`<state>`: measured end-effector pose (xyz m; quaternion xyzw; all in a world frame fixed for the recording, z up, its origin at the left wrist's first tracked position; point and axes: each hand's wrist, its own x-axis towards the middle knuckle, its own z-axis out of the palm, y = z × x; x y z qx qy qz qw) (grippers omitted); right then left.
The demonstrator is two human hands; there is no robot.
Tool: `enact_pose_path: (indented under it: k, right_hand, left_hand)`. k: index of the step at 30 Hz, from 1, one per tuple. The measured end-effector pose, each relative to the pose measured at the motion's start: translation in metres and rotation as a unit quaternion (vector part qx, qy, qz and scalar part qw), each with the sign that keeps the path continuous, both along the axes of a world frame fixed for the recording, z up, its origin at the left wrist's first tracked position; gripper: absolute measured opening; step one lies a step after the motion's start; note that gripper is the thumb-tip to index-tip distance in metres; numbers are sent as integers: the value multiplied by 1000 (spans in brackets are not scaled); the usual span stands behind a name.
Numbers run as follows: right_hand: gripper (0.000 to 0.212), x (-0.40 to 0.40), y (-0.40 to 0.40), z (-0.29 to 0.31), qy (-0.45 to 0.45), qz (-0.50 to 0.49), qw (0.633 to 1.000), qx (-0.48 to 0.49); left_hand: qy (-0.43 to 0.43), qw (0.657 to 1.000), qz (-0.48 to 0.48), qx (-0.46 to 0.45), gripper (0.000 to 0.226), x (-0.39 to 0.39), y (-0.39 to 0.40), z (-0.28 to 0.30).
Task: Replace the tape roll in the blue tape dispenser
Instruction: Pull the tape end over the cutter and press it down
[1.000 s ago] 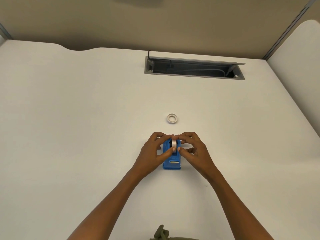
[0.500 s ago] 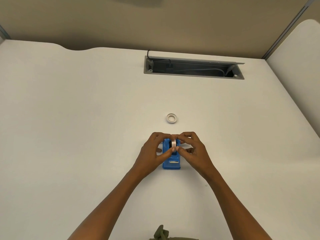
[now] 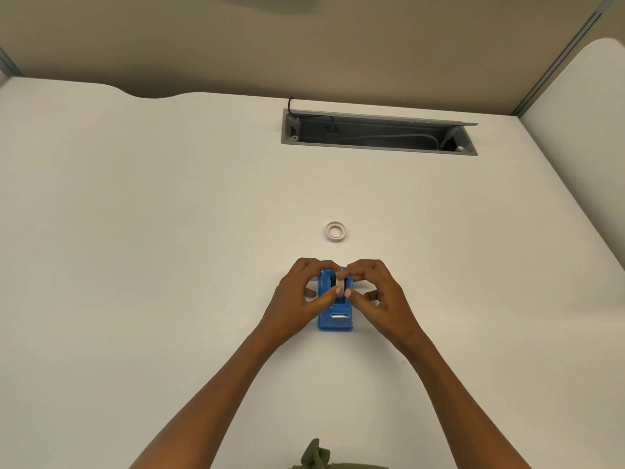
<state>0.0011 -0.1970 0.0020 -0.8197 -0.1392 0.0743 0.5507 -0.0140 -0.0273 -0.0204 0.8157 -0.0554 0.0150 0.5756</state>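
Note:
The blue tape dispenser (image 3: pixel 335 320) stands on the white desk (image 3: pixel 169 265), its cutter end towards me. A white tape roll (image 3: pixel 340 282) sits upright in its cradle. My left hand (image 3: pixel 297 299) and my right hand (image 3: pixel 378 296) meet over the dispenser, thumbs and fingertips pinching the roll from both sides. A second white tape ring (image 3: pixel 336 231) lies flat on the desk just beyond the hands. The dispenser's far end is partly hidden by my fingers.
A grey cable tray (image 3: pixel 378 133) with cables is sunk into the desk at the back. A beige partition wall (image 3: pixel 304 45) closes the far side. A second white desk (image 3: pixel 581 96) adjoins on the right. Olive cloth (image 3: pixel 318 455) shows at the bottom edge.
Both hands stay on the roll over the dispenser; the fingers have shifted only slightly, and the roll sits a little lower in the cradle.

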Motion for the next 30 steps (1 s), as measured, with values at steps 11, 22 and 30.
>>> enact_pose_path:
  k: [11,22,30]
  right_hand:
    - [38,4,0,-4,6,-10,1000,-18]
    - [43,6,-1,-5,18,-11,1000,-11]
    - [35,6,-2,-6,38,-16,999,10]
  left_hand:
    - [9,1000,4,14,45,1,0,-8]
    - [-1,1000,9,-13,42,-3,-2,-7]
    - [-1,1000,13,2,30,-1,-2,-8]
